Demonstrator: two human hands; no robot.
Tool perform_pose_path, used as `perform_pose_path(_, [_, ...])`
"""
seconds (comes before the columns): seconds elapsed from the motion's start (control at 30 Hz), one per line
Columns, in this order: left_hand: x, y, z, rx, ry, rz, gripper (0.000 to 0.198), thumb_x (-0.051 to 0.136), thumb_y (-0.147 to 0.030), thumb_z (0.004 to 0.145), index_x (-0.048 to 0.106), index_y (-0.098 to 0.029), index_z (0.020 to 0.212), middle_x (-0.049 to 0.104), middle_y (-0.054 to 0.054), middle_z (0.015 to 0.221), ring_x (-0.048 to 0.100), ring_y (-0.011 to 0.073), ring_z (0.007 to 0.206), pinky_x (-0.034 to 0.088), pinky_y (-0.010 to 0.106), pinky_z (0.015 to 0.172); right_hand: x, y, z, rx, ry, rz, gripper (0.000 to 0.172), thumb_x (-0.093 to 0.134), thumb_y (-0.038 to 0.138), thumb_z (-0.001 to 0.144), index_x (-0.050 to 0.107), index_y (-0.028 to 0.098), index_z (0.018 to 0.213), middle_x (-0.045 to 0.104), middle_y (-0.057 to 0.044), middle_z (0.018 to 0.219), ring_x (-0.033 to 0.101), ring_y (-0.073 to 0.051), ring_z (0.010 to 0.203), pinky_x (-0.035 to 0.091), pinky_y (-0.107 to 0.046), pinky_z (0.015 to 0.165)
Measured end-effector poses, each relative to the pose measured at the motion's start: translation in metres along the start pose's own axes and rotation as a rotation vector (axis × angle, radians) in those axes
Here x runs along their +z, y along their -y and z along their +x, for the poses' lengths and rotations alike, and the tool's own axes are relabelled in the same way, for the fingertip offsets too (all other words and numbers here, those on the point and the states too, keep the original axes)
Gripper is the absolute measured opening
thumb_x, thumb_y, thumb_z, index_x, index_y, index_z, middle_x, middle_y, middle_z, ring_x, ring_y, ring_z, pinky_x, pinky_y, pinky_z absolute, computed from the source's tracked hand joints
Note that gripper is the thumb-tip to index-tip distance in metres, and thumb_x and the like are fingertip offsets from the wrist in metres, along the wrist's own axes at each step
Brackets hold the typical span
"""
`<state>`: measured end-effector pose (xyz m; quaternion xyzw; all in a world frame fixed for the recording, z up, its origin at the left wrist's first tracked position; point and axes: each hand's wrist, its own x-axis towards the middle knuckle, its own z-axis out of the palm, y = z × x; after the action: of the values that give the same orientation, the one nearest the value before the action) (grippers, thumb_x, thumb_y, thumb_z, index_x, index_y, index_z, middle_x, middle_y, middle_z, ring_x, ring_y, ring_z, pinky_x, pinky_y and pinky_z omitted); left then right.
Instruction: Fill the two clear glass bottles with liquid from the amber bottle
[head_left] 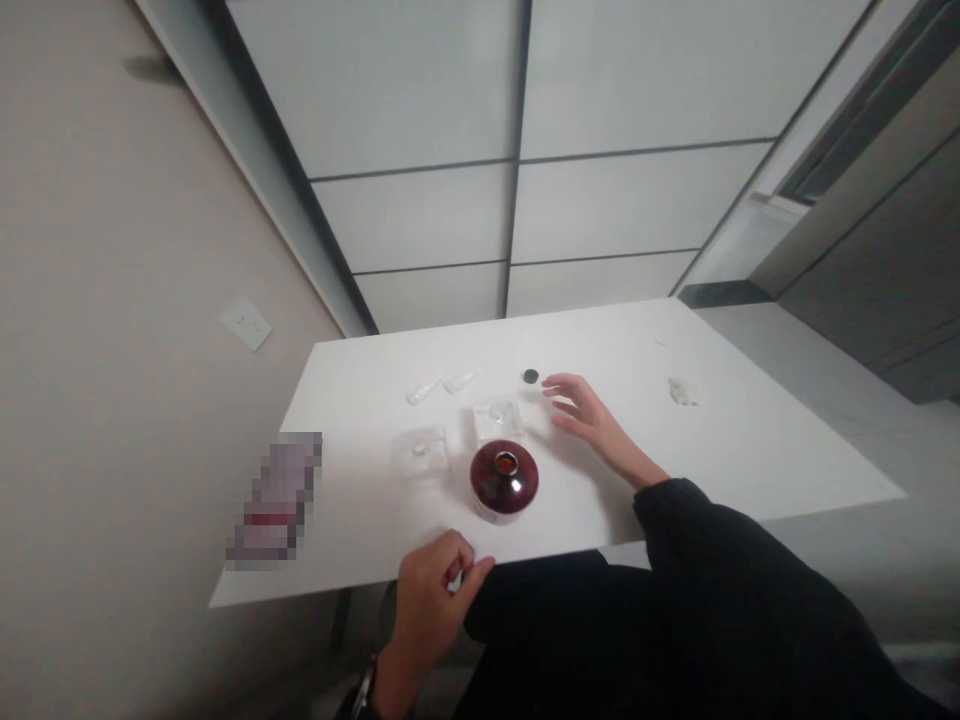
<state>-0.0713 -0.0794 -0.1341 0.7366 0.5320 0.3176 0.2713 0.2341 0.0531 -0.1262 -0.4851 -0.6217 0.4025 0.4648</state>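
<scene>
My right hand (581,408) is over the white table with its fingers apart and nothing in them. Its fingertips point toward a small black round piece (531,376), with a little space between. Curled at the table's front edge, my left hand (439,585) holds nothing visible. Between the hands stands a pale bowl with a glossy dark red lid (491,490), which has a round knob ring on top. Just behind it is a clear square piece (487,425); a similar clear piece (431,460) lies to its left. Two slim transparent items (426,389) lie farther back.
The white table (352,400) stands against a panelled wall. A crumpled white tissue (684,391) lies at the right. On the left is a pixelated purplish item (277,490). A socket plate (249,324) is on the left wall.
</scene>
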Motion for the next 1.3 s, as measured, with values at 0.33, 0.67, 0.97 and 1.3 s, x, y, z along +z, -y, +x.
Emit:
perform_pose_path(0.33, [-0.010,-0.020,0.015,-0.365,0.122,-0.303,0.069,0.087,-0.031,0.076,0.052,-0.022,0.135,0.062,-0.010,0.075,0.054,0.0101,0.049,0.044,0.021,0.052,0.034,0.014,0.008,0.016,0.321,-0.101,0.106,0.085,0.046,0.086,0.019,0.040,0.169,0.040,-0.009,0.173,0.036,-0.031,0.162,0.022,-0.062,0.135])
perform_pose_path(0.67, [0.016,-0.022,0.038,-0.185,0.050,0.064,0.090,0.095,-0.024,0.069,0.055,-0.022,0.150,0.064,-0.013,0.056,0.065,0.0148,0.046,0.048,0.021,0.053,0.028,0.020,0.002,0.031,0.103,-0.026,0.069,0.091,0.046,0.077,0.058,0.029,0.135,0.065,-0.010,0.144,0.061,-0.032,0.139,0.046,-0.058,0.123])
perform_pose_path(0.97, [0.019,-0.016,0.037,-0.104,-0.019,0.117,0.086,0.094,-0.019,0.066,0.062,-0.021,0.145,0.067,-0.012,0.053,0.066,0.0160,0.043,0.048,0.021,0.050,-0.014,0.056,-0.016,-0.103,-0.016,0.043,0.077,0.097,0.034,0.072,0.047,0.036,0.130,0.067,-0.007,0.135,0.068,-0.027,0.129,0.064,-0.043,0.096])
perform_pose_path(1.3, [0.018,-0.017,0.037,-0.096,0.006,0.105,0.077,0.084,-0.013,0.070,0.063,-0.019,0.144,0.064,-0.012,0.053,0.063,0.0142,0.042,0.044,0.020,0.049,-0.028,0.100,-0.034,-0.234,-0.013,-0.089,0.069,0.096,0.037,0.076,0.063,0.039,0.136,0.074,-0.006,0.129,0.073,-0.031,0.123,0.066,-0.045,0.098])
